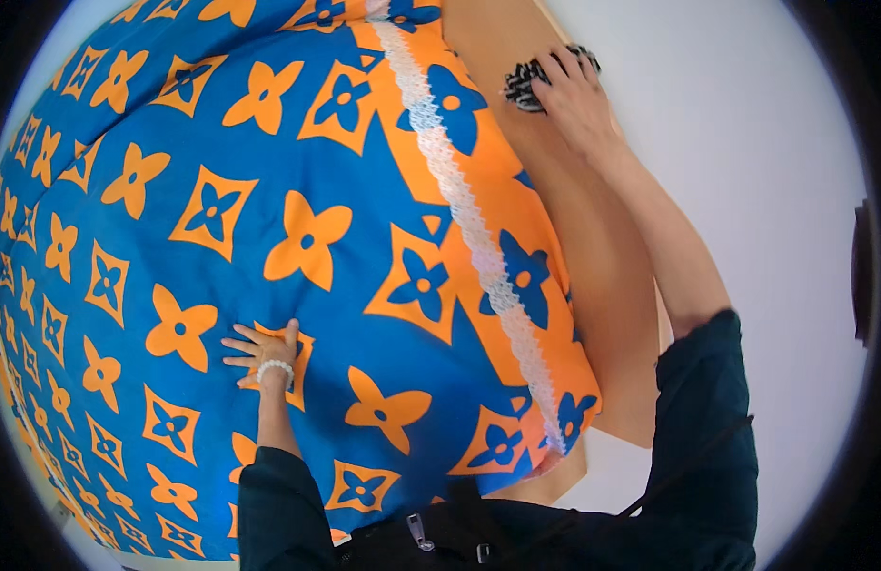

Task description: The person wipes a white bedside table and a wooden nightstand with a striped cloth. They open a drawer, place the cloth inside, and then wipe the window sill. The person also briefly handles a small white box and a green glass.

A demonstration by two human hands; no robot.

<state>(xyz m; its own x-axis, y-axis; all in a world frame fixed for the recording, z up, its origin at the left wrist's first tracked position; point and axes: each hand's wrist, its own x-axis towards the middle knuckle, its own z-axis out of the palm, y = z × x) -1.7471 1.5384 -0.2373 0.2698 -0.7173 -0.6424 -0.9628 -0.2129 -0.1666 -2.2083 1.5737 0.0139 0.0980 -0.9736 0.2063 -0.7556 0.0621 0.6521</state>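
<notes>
A blue and orange patterned bed cover [251, 278] with a white lace trim [451, 171] spreads over a bed before me. My left hand [265, 353], with a white bead bracelet [275, 367] at the wrist, lies flat on the cover, fingers spread and holding nothing. Farther off at the upper right, my right hand [572, 96] grips a black and grey striped cloth-like thing [524, 89]; its exact kind is unclear. That hand is over the top of the wooden board [590, 235] beside the cover.
A pale wall or floor surface [754, 178] lies to the right of the wooden board. A dark object [861, 275] stands at the far right rim. Folds run across the cover at the upper left. A lower wooden part [558, 478] shows near my body.
</notes>
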